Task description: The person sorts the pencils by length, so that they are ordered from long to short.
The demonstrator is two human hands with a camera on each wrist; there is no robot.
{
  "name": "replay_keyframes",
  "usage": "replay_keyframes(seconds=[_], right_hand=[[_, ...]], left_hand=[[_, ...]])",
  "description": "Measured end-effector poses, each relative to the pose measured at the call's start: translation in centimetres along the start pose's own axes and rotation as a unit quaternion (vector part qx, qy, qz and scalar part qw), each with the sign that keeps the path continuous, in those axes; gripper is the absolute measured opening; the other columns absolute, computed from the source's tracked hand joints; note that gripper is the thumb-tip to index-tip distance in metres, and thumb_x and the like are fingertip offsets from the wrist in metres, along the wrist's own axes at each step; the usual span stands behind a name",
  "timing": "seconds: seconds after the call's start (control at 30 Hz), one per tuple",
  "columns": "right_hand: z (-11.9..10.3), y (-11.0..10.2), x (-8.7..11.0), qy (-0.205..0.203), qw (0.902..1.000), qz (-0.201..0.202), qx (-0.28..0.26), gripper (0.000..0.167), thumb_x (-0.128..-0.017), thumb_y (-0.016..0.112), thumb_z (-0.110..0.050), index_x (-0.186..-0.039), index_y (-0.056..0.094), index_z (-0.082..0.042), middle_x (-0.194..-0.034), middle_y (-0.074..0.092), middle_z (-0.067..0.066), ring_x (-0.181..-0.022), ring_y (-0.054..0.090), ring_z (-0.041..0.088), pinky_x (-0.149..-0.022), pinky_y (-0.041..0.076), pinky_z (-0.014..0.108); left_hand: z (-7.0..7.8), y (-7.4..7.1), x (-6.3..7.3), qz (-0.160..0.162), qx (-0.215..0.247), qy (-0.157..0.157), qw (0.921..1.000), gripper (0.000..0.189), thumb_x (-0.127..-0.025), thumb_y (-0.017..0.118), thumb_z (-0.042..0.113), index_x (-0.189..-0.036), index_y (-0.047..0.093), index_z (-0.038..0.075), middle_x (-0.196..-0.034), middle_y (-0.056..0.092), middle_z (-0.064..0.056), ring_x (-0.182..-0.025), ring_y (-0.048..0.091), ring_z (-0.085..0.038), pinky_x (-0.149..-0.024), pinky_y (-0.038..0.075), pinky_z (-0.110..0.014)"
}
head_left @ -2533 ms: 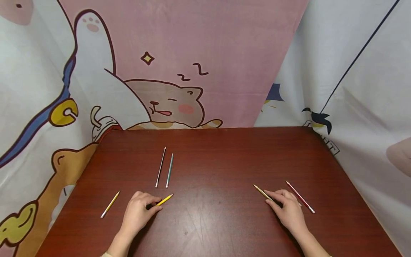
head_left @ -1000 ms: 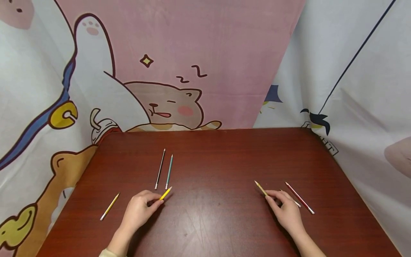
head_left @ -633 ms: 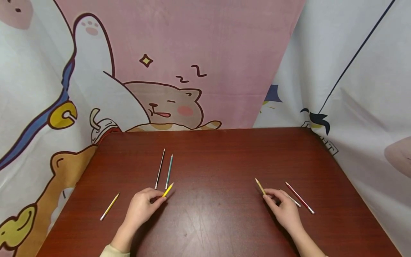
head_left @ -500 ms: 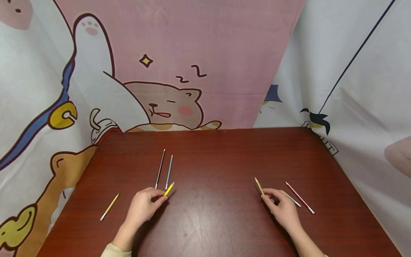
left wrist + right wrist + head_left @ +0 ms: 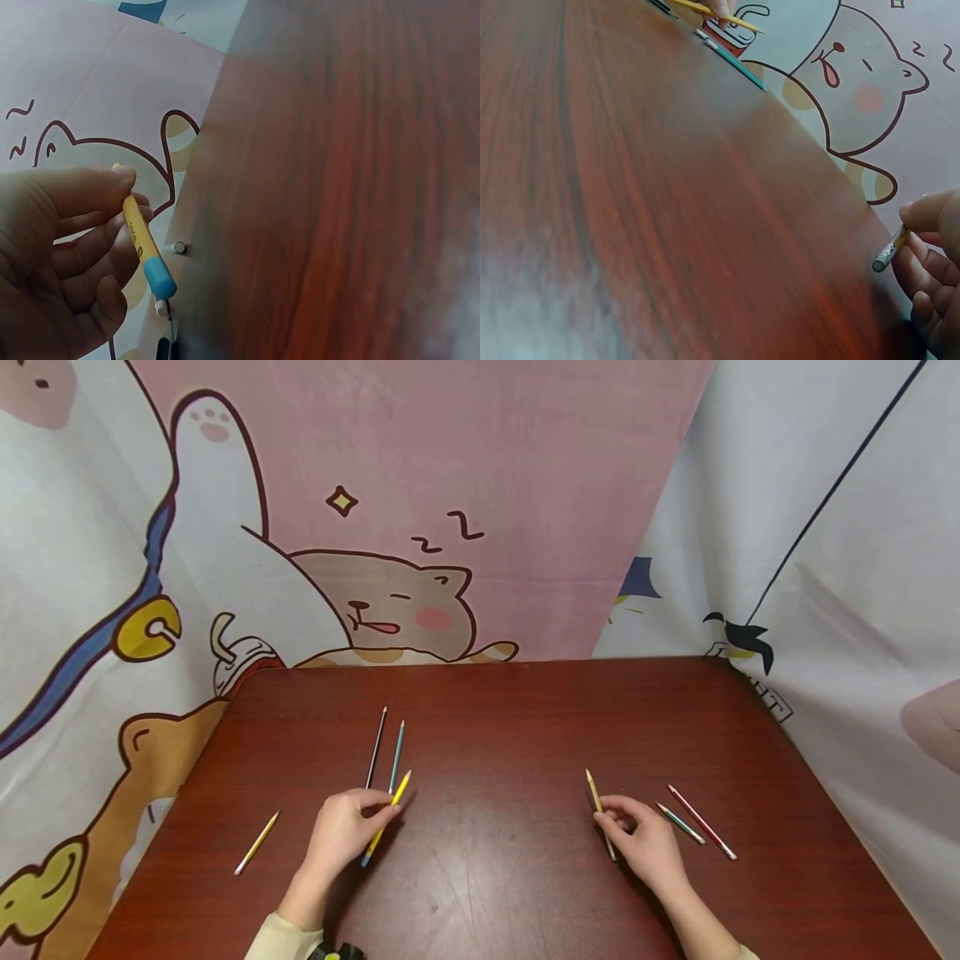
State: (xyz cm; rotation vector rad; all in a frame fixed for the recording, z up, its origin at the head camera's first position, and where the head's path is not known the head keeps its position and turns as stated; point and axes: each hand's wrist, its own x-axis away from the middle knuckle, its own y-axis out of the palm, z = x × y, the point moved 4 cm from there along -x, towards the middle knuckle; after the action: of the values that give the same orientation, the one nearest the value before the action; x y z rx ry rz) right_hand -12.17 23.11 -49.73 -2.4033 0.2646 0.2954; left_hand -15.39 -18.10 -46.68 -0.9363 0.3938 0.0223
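Note:
Between thumb and fingers, my left hand (image 5: pixel 347 827) pinches a yellow pencil (image 5: pixel 402 787) with a blue end. Its tip points away from me, and in the left wrist view the blue end of this pencil (image 5: pixel 142 236) hangs below the fingertips. Just beyond that hand lie a black pencil (image 5: pixel 377 745) and a teal pencil (image 5: pixel 397 752), their near ends partly hidden by it. My right hand (image 5: pixel 645 839) pinches a dull gold pencil (image 5: pixel 592 787), tip pointing away. A grey end shows on that pencil (image 5: pixel 895 247) in the right wrist view.
On the brown table (image 5: pixel 495 718), a green pencil (image 5: pixel 680 823) and a red pencil (image 5: pixel 702 822) lie right of the right hand. Another yellow pencil (image 5: pixel 257 842) with a white end lies at the left. A printed cloth (image 5: pixel 540 527) hangs behind the table.
My left hand has shifted right and forward, and the right hand a little left. Both held pencils have swung steeper, pointing more directly away. The green pencil is now uncovered.

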Motion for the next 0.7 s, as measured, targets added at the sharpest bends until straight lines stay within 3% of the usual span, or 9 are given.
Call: replay_keyframes(seconds=[0.2, 0.7], right_hand=[[-0.3, 1.0, -0.3, 0.032, 0.9991, -0.028, -0.01, 0.017, -0.083, 0.079, -0.008, -0.099, 0.074, -0.01, -0.08, 0.065, -0.006, -0.07, 0.057, 0.003, -0.061, 0.047, 0.023], [-2.4, 3.2, -1.1, 0.019, 0.9972, -0.042, -0.058, 0.02, -0.08, 0.08, -0.003, -0.099, 0.074, -0.006, -0.078, 0.065, -0.005, -0.066, 0.058, 0.004, -0.061, 0.049, 0.023]], left_hand=[[0.1, 0.5, -0.6, -0.006, 0.015, -0.021, 0.9996, 0.009, -0.076, 0.086, 0.017, -0.082, 0.08, 0.016, -0.081, 0.073, 0.005, -0.072, 0.067, -0.013, -0.064, 0.051, -0.033], [0.7, 1.6, -2.0, -0.041, 0.055, -0.087, 0.9939, 0.007, -0.08, 0.083, 0.02, -0.085, 0.081, 0.017, -0.081, 0.073, 0.005, -0.07, 0.065, -0.014, -0.061, 0.049, -0.031]])
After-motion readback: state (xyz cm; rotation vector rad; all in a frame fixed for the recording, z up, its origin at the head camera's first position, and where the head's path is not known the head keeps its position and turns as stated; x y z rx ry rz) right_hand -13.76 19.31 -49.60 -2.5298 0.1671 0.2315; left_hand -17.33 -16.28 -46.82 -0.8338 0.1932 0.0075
